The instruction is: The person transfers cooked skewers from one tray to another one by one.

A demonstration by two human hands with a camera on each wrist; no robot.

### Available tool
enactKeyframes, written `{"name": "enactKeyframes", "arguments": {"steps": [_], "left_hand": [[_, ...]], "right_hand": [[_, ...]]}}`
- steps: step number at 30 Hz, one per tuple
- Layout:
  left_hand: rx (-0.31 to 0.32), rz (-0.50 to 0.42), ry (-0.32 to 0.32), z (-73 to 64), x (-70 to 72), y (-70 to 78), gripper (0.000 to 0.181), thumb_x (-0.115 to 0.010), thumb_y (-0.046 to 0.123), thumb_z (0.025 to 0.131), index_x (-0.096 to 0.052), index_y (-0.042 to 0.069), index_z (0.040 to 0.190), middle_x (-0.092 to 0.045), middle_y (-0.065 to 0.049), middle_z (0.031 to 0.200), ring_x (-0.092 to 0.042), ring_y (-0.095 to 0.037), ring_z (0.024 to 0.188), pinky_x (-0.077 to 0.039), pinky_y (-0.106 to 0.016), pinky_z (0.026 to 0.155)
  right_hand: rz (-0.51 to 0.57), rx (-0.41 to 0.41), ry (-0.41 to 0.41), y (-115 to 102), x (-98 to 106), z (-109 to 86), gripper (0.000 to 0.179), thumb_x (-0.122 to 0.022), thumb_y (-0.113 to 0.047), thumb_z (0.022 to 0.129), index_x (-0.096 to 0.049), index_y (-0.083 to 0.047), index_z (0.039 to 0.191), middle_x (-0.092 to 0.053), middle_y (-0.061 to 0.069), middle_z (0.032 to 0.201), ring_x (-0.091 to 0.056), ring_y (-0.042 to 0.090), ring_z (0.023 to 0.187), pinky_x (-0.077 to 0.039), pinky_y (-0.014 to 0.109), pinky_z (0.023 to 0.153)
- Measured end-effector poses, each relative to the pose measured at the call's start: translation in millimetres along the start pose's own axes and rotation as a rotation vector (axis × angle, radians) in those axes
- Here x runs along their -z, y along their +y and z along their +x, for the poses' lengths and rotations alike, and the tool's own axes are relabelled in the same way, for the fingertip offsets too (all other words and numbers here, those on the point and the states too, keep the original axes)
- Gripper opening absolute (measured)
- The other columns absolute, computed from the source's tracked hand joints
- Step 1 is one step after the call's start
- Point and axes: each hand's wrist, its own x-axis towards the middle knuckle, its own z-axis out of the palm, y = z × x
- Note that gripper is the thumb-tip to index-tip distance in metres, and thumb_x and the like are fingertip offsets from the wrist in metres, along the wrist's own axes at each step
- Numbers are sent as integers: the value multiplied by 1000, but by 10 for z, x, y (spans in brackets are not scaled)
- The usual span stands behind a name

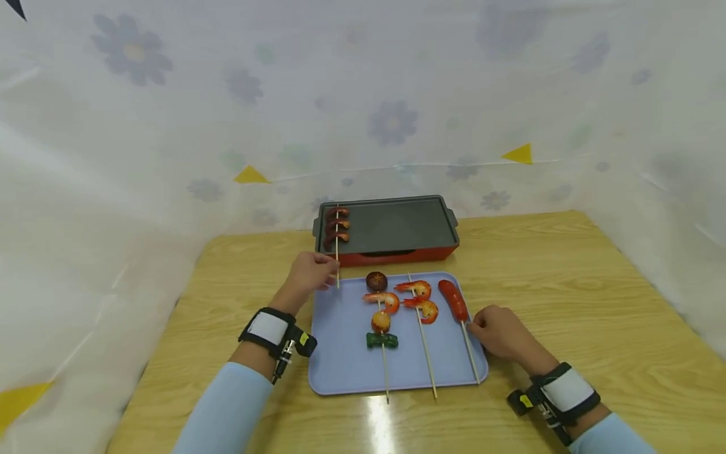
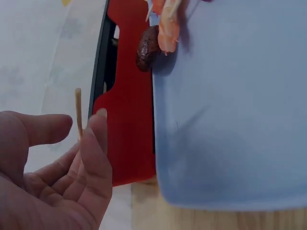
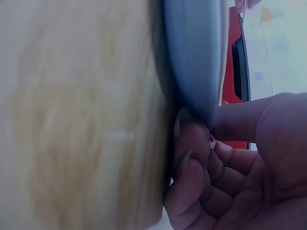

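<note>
My left hand (image 1: 311, 272) is at the bare stick end of a skewer (image 1: 337, 251) with several dark curled pieces, lying on the left of a black grill plate (image 1: 397, 224). In the left wrist view the stick (image 2: 78, 110) stands beside the fingers, and a gap shows between thumb and stick. My right hand (image 1: 501, 331) pinches the right rim of a lavender tray (image 1: 346, 353), thumb above and fingers below. Near it on the tray lies a sausage skewer (image 1: 454, 301). A shrimp skewer (image 1: 421, 309) and a mixed skewer (image 1: 381, 321) lie further left.
The grill's red base (image 1: 391, 255) stands just behind the tray on the wooden table (image 1: 539, 265). A flowered sheet (image 1: 391, 94) hangs behind the table and along its sides. The lower stick ends of two skewers jut over the tray's front edge.
</note>
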Motion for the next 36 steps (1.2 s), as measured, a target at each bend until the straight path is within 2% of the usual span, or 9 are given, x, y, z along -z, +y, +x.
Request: {"name": "enactKeyframes", "arguments": {"steps": [6, 10, 15, 23, 30, 36], "left_hand": [[39, -107, -60, 107, -13, -26, 36, -59, 16, 95, -64, -5, 123, -73, -19, 106, -64, -9, 67, -55, -24, 64], [20, -140, -78, 109, -3, 26, 35, -59, 12, 95, -62, -9, 122, -70, -25, 112, -62, -7, 64, -56, -21, 62], [-3, -165, -94, 111, -5, 46, 32, -58, 8, 94, -62, -12, 119, -68, -29, 116, -61, -6, 63, -54, -19, 61], [-30, -165, -104, 92, -17, 8, 34, -54, 8, 96, -61, -13, 123, -67, -30, 117, -60, -7, 68, -51, -17, 61], [-49, -118, -98, -50, 50, 6, 34, -54, 10, 96, -61, -12, 122, -67, -27, 114, -61, -10, 72, -53, -20, 65], [-49, -130, -130, -315, 109, -34, 32, -52, 10, 98, -61, -12, 120, -65, -30, 116, -61, -11, 72, -53, -20, 65]], "right_hand": [[20, -15, -26, 0, 19, 20, 31, -58, -17, 89, -57, -10, 59, -47, -4, 50, -47, 12, 47, -37, 27, 46], [30, -21, -39, 1, 36, 38, 29, -58, -17, 90, -60, -9, 62, -50, -3, 52, -49, 12, 48, -40, 28, 47], [51, -18, -41, 9, 32, 37, 29, -59, -17, 90, -60, -10, 62, -50, -3, 52, -50, 12, 48, -41, 28, 47], [69, -28, -33, 1, 0, 6, 29, -60, -17, 90, -60, -9, 62, -51, -3, 52, -50, 12, 48, -41, 28, 46], [65, -24, -29, -14, -34, 35, 30, -60, -18, 90, -61, -10, 62, -51, -3, 52, -50, 11, 48, -41, 27, 46], [66, -9, -29, -22, -56, 78, 30, -59, -17, 90, -60, -10, 61, -51, -3, 51, -50, 11, 47, -40, 26, 45]]}}
